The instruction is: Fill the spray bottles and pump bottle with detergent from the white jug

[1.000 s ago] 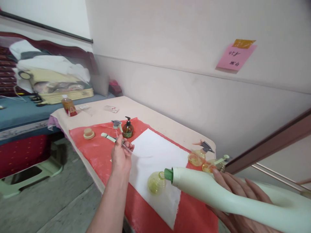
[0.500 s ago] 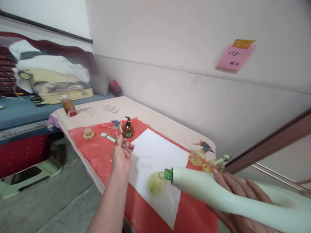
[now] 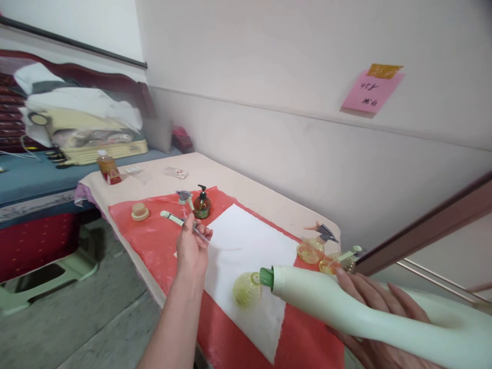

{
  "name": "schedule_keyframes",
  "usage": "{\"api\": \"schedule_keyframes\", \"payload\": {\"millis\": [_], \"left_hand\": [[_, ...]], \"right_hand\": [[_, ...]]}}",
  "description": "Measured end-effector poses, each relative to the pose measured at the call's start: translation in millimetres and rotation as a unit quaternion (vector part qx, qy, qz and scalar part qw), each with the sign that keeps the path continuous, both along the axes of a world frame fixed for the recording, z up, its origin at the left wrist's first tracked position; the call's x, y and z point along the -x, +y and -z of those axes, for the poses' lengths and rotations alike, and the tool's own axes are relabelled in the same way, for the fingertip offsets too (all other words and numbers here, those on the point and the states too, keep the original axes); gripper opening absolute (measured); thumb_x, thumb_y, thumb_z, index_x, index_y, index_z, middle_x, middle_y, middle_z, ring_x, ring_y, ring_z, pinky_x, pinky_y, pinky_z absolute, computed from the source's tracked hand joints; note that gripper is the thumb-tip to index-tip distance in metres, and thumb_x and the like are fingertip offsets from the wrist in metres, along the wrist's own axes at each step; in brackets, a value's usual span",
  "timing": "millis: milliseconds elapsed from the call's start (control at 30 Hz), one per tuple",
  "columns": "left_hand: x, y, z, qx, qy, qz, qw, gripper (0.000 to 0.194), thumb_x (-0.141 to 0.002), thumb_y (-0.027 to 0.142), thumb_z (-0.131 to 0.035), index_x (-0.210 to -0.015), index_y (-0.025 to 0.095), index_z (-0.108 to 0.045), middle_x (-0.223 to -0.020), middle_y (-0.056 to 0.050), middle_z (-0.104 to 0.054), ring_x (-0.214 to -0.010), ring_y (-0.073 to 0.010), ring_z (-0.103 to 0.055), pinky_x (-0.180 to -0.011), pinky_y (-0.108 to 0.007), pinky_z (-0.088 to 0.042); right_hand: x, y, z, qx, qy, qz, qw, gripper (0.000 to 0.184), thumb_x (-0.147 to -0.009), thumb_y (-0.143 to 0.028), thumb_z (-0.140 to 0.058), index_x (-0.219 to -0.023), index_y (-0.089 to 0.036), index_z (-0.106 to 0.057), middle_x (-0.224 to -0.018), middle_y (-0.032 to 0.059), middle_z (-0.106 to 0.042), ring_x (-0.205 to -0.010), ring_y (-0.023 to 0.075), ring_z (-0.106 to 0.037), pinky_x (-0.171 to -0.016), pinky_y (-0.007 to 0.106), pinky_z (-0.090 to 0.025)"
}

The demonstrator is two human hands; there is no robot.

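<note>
My right hand is wrapped round a large pale green jug that lies tilted, its green spout against the mouth of a small round yellowish bottle standing on a white cloth. Above the red table cover, my left hand is closed on a pump sprayer head with its thin tube pointing to the right.
A brown pump bottle, a grey trigger sprayer and a round cap sit on the far side. Two amber spray bottles stand near the wall. An orange drink bottle stands at the far corner. A pink note hangs on the wall.
</note>
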State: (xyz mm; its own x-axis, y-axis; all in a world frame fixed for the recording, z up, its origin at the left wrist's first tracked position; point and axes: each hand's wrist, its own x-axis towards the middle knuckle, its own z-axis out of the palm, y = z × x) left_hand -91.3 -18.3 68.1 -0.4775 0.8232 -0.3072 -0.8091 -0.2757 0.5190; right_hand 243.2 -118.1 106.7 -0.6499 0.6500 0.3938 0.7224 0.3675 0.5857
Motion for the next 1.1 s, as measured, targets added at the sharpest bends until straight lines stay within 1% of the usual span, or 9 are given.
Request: {"api": "schedule_keyframes", "payload": {"millis": [67,200,367,500,567,767,900,1000,1100], "left_hand": [[-0.1,0.0,0.2,0.0,0.002,0.0,1.0,0.023,-0.076,0.034,-0.07,-0.07,0.019,-0.053,-0.055,0.006,-0.045,-0.047,-0.0078,-0.047,-0.056,-0.022,-0.047],[-0.5,-0.4,-0.9,0.001,0.005,0.001,1.0,0.022,-0.076,0.033,-0.07,-0.07,0.019,-0.054,-0.055,0.006,-0.046,-0.047,-0.0076,-0.047,-0.056,-0.022,-0.047],[-0.8,-0.4,-1.1,-0.002,0.003,0.0,1.0,0.021,-0.076,0.031,-0.069,-0.07,0.018,-0.054,-0.055,0.006,-0.046,-0.047,-0.0077,-0.047,-0.055,-0.022,-0.047],[-1.1,0.2,-0.5,0.0,0.002,-0.003,1.0,0.022,-0.076,0.031,-0.07,-0.07,0.019,-0.053,-0.055,0.006,-0.047,-0.047,-0.0073,-0.046,-0.055,-0.022,-0.047],[-1.2,0.2,-0.4,0.0,0.001,-0.003,1.0,0.023,-0.075,0.032,-0.071,-0.07,0.019,-0.053,-0.055,0.007,-0.046,-0.047,-0.0073,-0.047,-0.055,-0.022,-0.047],[-1.3,0.0,-0.3,0.001,-0.001,-0.001,1.0,0.023,-0.073,0.033,-0.072,-0.07,0.019,-0.054,-0.055,0.007,-0.045,-0.047,-0.0074,-0.047,-0.055,-0.022,-0.046],[-1.3,0.2,-1.1,-0.003,0.0,-0.003,1.0,0.021,-0.074,0.031,-0.071,-0.071,0.019,-0.055,-0.055,0.006,-0.047,-0.047,-0.0073,-0.047,-0.055,-0.022,-0.047],[-1.2,-0.4,-1.5,-0.004,0.002,-0.004,1.0,0.02,-0.075,0.031,-0.07,-0.071,0.018,-0.055,-0.055,0.006,-0.047,-0.048,-0.0074,-0.047,-0.055,-0.022,-0.047],[-1.2,-1.1,-1.3,0.0,0.003,-0.004,1.0,0.02,-0.076,0.031,-0.07,-0.07,0.018,-0.054,-0.055,0.006,-0.047,-0.048,-0.0075,-0.047,-0.055,-0.022,-0.047]], "right_hand": [[0.1,-0.9,-0.2,0.0,-0.012,-0.004,1.0,0.048,-0.088,-0.02,-0.046,-0.135,-0.012,-0.047,-0.131,0.021,-0.056,-0.118,0.0393,-0.054,-0.1,0.06,-0.041],[0.3,-3.3,-1.3,-0.005,-0.023,0.004,1.0,0.049,-0.087,-0.02,-0.048,-0.135,-0.012,-0.046,-0.132,0.0211,-0.055,-0.121,0.0394,-0.052,-0.102,0.061,-0.039],[-1.5,-1.9,-1.5,-0.003,-0.054,0.0,0.999,0.05,-0.087,-0.021,-0.05,-0.136,-0.015,-0.046,-0.133,0.0194,-0.054,-0.122,0.0395,-0.051,-0.101,0.06,-0.04],[-5.4,-0.2,-0.4,-0.011,-0.069,-0.007,0.998,0.049,-0.086,-0.02,-0.05,-0.134,-0.011,-0.047,-0.132,0.0222,-0.054,-0.12,0.0412,-0.052,-0.1,0.06,-0.041],[-6.9,0.0,0.4,-0.02,-0.077,-0.011,0.997,0.05,-0.086,-0.019,-0.05,-0.135,-0.011,-0.046,-0.133,0.022,-0.054,-0.12,0.0411,-0.052,-0.099,0.06,-0.042],[-5.5,-0.2,0.8,-0.016,-0.069,-0.008,0.997,0.053,-0.085,-0.019,-0.05,-0.138,-0.012,-0.042,-0.133,0.0214,-0.054,-0.12,0.0417,-0.052,-0.1,0.061,-0.041],[-6.3,0.1,0.8,-0.017,-0.07,-0.006,0.997,0.053,-0.085,-0.018,-0.05,-0.138,-0.014,-0.043,-0.134,0.0212,-0.053,-0.122,0.0415,-0.051,-0.1,0.061,-0.042],[-8.5,-0.4,2.4,-0.013,-0.077,-0.012,0.997,0.051,-0.087,-0.02,-0.05,-0.137,-0.016,-0.044,-0.135,0.0202,-0.053,-0.122,0.0409,-0.051,-0.099,0.061,-0.042],[-8.5,-1.7,3.2,-0.001,-0.064,0.0,0.998,0.049,-0.088,-0.025,-0.049,-0.136,-0.016,-0.045,-0.135,0.0199,-0.053,-0.122,0.04,-0.051,-0.101,0.061,-0.041]]}}
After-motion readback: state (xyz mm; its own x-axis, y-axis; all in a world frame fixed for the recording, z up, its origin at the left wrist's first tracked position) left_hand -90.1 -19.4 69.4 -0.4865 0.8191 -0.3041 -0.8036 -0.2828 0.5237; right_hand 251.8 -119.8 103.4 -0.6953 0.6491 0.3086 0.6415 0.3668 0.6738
